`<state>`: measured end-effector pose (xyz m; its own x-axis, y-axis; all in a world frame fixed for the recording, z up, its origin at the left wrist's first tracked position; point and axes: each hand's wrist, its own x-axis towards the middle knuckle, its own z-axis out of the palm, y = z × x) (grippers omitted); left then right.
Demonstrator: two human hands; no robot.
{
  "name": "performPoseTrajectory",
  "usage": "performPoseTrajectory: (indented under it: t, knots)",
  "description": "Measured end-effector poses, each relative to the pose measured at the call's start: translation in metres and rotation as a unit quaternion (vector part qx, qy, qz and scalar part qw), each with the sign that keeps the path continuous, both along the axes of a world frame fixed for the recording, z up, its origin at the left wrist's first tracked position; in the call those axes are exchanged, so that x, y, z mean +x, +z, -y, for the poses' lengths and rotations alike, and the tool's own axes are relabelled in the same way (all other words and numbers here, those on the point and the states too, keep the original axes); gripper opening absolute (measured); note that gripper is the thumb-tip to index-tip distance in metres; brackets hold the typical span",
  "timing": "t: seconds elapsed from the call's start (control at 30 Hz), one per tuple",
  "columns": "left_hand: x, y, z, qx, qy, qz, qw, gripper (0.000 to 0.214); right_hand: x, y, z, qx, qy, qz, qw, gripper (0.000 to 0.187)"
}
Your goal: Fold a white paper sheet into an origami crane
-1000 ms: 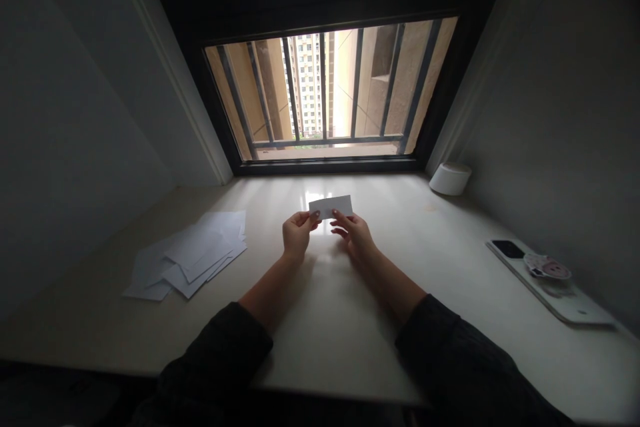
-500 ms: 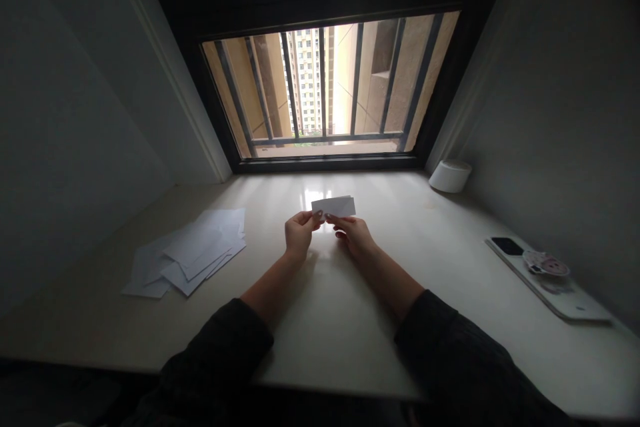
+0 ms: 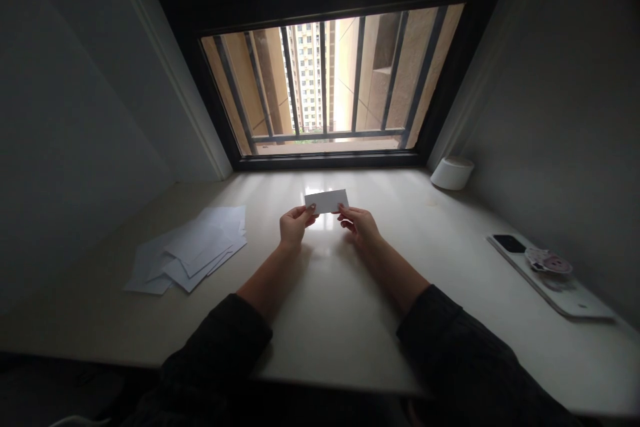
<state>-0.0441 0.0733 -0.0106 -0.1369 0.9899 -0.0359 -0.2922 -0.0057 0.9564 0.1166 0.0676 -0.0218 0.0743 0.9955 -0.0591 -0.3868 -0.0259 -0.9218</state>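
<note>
The pale, glossy stone tabletop (image 3: 320,320) runs from you up to the dark-framed barred window (image 3: 325,160), and everything below is placed from that window.

Off the window's left lower corner, and well nearer to you, a loose pile of white paper sheets (image 3: 190,250) lies fanned flat on the top. Off its right side, well nearer to you, a flat white slab-shaped device (image 3: 560,283) lies along the wall with a small dark phone (image 3: 509,243) resting on its far end. Just beside the window's right lower corner stands a low white round tub (image 3: 451,172).

Your two hands meet in front of the middle of the window's sill, near it. Your left hand (image 3: 293,225) is closed in a pinch, thumb and forefinger nipping the lower left corner of the small white rectangular paper slip (image 3: 327,201). Your right hand (image 3: 361,225) pinches the lower right corner the same way, its other fingers loosely curled beneath. The slip stands between your fingertips, long edge level, lifted clear of the tabletop, just below the sill's middle.
</note>
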Motion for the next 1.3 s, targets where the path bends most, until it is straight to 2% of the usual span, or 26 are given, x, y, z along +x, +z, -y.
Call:
performPoseTrajectory:
  t: [0.3, 0.47, 0.63, 0.73, 0.83, 0.93, 1.03, 1.17, 1.3]
  knots:
    - [-0.003, 0.001, -0.004, -0.029, 0.008, 0.012, 0.999, 0.038, 0.001, -0.006, 0.001, 0.031, 0.068, 0.028, 0.997, 0.032]
    - [-0.004, -0.003, -0.005, -0.001, 0.005, -0.005, 1.000, 0.036, -0.003, -0.009, 0.002, 0.041, 0.029, 0.042, 0.998, 0.043]
    - [-0.007, -0.003, -0.006, 0.047, 0.014, -0.060, 0.997, 0.036, -0.002, -0.012, 0.002, 0.087, -0.013, 0.161, 0.983, 0.039]
    - [-0.009, 0.001, -0.006, 0.053, 0.020, -0.087, 0.995, 0.038, -0.001, -0.013, 0.002, 0.088, -0.005, 0.205, 0.975, 0.038]
    - [-0.008, 0.005, -0.004, 0.040, 0.011, -0.077, 0.996, 0.046, -0.001, -0.011, 0.003, 0.082, -0.007, 0.198, 0.977, 0.038]
    - [-0.005, 0.005, 0.000, 0.041, -0.044, -0.090, 0.994, 0.048, -0.004, -0.008, 0.006, 0.072, -0.040, 0.168, 0.982, 0.038]
    - [-0.001, 0.002, 0.005, 0.055, -0.092, -0.150, 0.983, 0.041, -0.008, -0.006, 0.009, 0.071, -0.049, 0.156, 0.984, 0.037]
    - [0.003, -0.001, 0.009, 0.059, -0.084, -0.173, 0.980, 0.038, -0.013, -0.006, 0.011, 0.086, -0.035, 0.163, 0.982, 0.037]
    - [0.003, 0.000, 0.008, 0.034, -0.066, -0.136, 0.988, 0.038, -0.014, -0.007, 0.011, 0.091, -0.030, 0.168, 0.981, 0.037]
